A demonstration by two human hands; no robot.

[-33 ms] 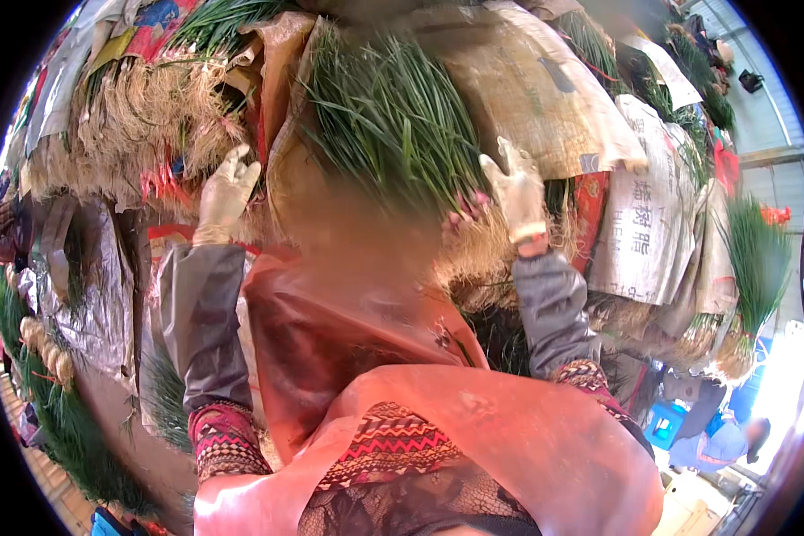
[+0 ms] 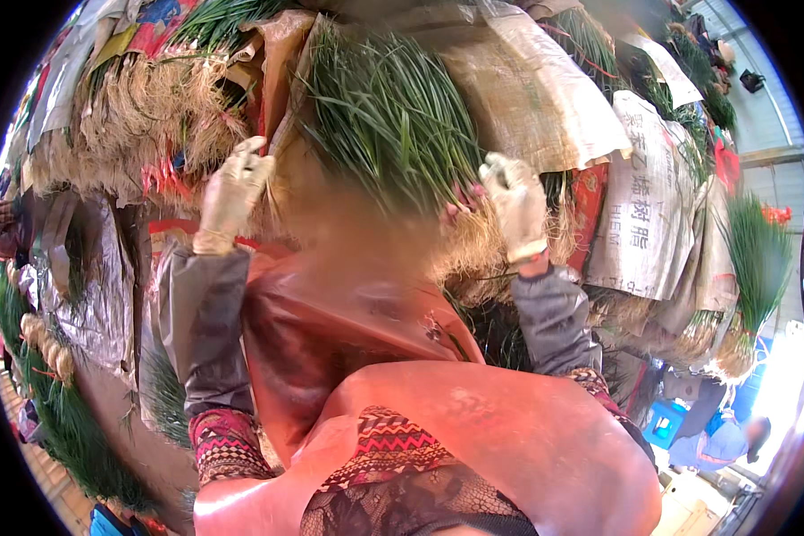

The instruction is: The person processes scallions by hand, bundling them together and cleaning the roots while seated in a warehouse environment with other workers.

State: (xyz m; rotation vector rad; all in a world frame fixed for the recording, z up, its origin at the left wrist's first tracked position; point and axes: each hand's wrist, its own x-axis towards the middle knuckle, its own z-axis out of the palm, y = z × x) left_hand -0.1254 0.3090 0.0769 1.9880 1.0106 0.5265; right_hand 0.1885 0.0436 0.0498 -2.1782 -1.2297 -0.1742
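A thick bunch of green onions [image 2: 402,116] lies in front of me, its leaves pointing away and its reddish bulbs and pale roots [image 2: 473,237] toward me at the right. My left hand [image 2: 232,198], in a pale glove, hovers left of the bunch beside a brown sack edge [image 2: 286,134]. Its fingers are bent but apart, with nothing visible in them. Close by the bulbs, my gloved right hand [image 2: 516,201] has its fingers loosely curled, thumb and fingertips a little apart. No held thing shows there. A blurred patch hides the middle below the bunch.
A tan woven sack [image 2: 536,98] covers more bundles at the right, beside a white printed sack [image 2: 643,205]. Rooted onion bundles [image 2: 143,125] are stacked at the left. My orange plastic apron [image 2: 509,438] spreads below. A person [image 2: 724,442] is at the far lower right.
My right hand has lowered slightly and its fingers have curled in. The left hand has shifted a little to the right. The tan sack's near edge has drawn back slightly to the left.
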